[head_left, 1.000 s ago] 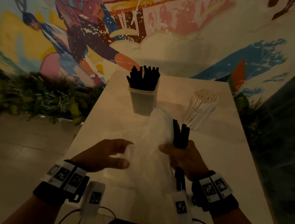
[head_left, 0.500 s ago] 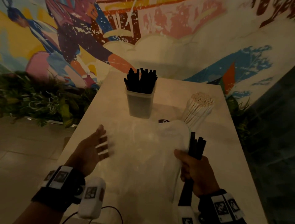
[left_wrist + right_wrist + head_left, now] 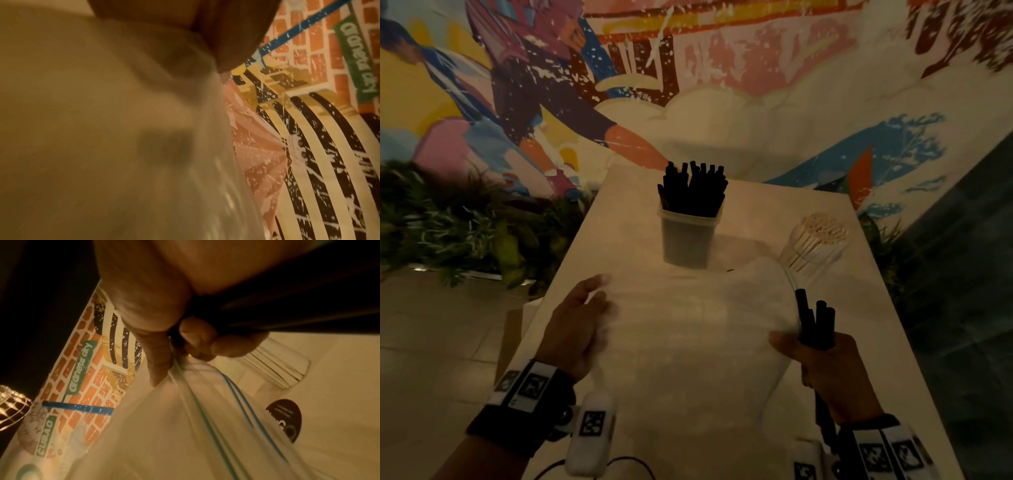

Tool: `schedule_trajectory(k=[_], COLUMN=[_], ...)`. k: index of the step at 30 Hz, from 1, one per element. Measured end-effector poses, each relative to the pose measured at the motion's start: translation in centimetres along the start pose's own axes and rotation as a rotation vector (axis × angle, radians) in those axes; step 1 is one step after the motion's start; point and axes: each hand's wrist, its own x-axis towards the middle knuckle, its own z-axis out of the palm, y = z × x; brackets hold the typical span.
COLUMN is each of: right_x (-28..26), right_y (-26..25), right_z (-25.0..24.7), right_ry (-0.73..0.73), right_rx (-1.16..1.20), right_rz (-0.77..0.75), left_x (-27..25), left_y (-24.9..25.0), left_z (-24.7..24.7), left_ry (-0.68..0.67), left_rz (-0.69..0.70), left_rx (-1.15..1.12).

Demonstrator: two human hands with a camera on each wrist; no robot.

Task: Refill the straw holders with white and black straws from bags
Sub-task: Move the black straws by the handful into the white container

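Note:
My right hand grips a small bundle of black straws upright over the near right of the table. Its thumb and fingers also pinch the zip edge of a clear plastic bag. The bag stretches leftward to my left hand, whose straight fingers lie against its left side. The translucent holder at the table's middle back is packed with black straws. To its right a clear holder carries white straws. The left wrist view is mostly bag.
The pale table is narrow, with its left edge beside my left hand. Green plants run along the left. A painted mural wall stands close behind. A round dark sticker lies under the bag.
Both hands have moved apart and the bag has spread wide between them. My right hand carried the black straws to the right. My left hand's fingers straightened.

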Motion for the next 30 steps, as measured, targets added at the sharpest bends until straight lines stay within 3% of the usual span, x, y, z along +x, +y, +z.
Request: schedule_trajectory(k=[3,7,10,12,14,17,19,21,25,27,30], right_x=[-0.4,-0.5,-0.4,-0.3,0.0,0.8,1.0,1.4,1.5,0.5,-0.4], right_y=[-0.4,-0.7,-0.9,-0.9,-0.5,0.3,0.4,0.7,1.7,2.2,2.6], right_z=[-0.3,-0.5,-0.6,-0.7,-0.8,-0.5,0.0,0.4,1.5,2.6,4.0], right_ry=[0.022,-0.049,-0.178,-0.277,-0.293,-0.206,-0.204,-0.191,-0.140,-0.252,-0.384], right_rx=[0.006,-0.080,-0.090,-0.079,-0.005,0.226,0.330,0.362,0.400,0.309,0.237], right_rz=[-0.025,-0.058,-0.038,-0.011,0.002,0.083,0.117,0.141,0.380,0.518,0.556], left_x=[0.2,0.3,1.3,2.0,2.1,1.1,-0.5,-2.1,-3.1,-3.2,-4.0], left_y=[0.8,1.6,1.5,1.8,2.2,1.6,0.1,-1.4,-3.4,-4.0,-4.9], left_z=[-1.6,-1.9,-1.2,-1.3,-1.5,-2.1,-2.1,-1.6,-1.0,-1.0,-1.2], left_ry=[-0.146,-0.311,-0.193,-0.059,-0.058,-0.220,-0.365,-0.437,-0.290,-0.250,-0.286], left_rz=[-0.034,-0.318,-0.137,-0.026,0.023,-0.133,-0.288,-0.348,-0.212,-0.160,-0.100], left_rx=[-0.126,-0.053,0.078,-0.020,-0.184,-0.305,-0.113,0.075,-0.071,-0.166,-0.208])
